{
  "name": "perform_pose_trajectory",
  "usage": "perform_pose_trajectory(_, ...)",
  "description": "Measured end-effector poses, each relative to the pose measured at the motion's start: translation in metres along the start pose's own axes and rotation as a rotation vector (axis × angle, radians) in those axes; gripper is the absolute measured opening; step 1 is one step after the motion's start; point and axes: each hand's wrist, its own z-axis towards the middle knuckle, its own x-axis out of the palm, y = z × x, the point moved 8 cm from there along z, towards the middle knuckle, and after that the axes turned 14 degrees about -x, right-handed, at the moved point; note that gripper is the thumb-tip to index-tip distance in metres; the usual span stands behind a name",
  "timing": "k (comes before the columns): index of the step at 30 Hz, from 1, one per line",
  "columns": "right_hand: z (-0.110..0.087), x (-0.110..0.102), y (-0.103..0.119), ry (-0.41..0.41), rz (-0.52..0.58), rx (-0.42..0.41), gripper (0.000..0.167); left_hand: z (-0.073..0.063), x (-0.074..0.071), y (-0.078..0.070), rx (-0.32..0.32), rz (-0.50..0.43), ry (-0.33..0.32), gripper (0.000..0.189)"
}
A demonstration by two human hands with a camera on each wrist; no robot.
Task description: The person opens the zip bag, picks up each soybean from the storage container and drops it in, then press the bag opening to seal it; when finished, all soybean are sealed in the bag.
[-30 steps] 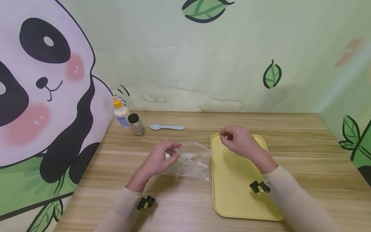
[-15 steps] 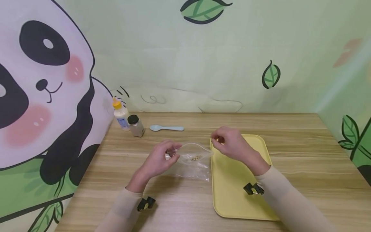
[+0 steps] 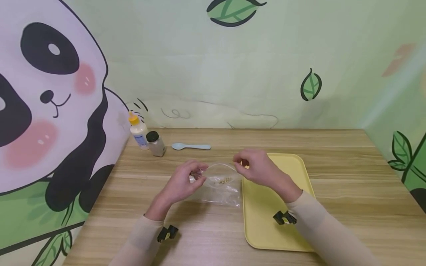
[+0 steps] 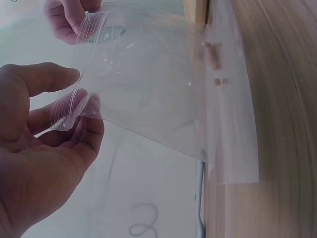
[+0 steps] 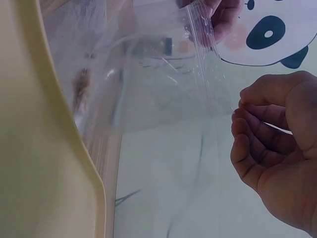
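Observation:
My left hand [image 3: 181, 181] holds the left corner of a clear zip-lock bag [image 3: 229, 199], its thumb and fingers about the ribbed zip strip [image 4: 67, 106]. The bag's mouth gapes upward. Several small beige bean-like pieces [image 3: 225, 180] lie low inside it. At the right end of the mouth is my right hand [image 3: 261, 168], fingers curled and thumb drawn to the index fingertip. In the right wrist view its fingertips [image 5: 239, 115] appear right beside the bag's edge. Whether anything tiny sits between them is hidden.
A yellow tray [image 3: 266, 225] lies right of the bag, under my right forearm. Back left stand a white bottle with a yellow cap [image 3: 138, 133] and a black-lidded jar [image 3: 156, 145]. A pale blue spoon [image 3: 191, 146] lies beside them. A panda-printed backdrop rises behind the wooden table [image 3: 349, 177].
My right hand has moved left from above the tray to the right end of the bag's mouth, fingers drawn together throughout. The left hand and the bag have stayed in place.

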Motion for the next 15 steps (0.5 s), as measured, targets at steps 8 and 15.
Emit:
perform_pose_trajectory(8, 0.005, 0.011, 0.009, 0.029, 0.015, -0.03, 0.006, 0.001, 0.0, 0.0, -0.007, -0.005, 0.002, 0.03)
perform_pose_trajectory(15, 0.005, 0.014, 0.012, 0.034, 0.002, -0.024, 0.008, 0.0, 0.0, 0.0, 0.005, -0.003, -0.003, 0.029)
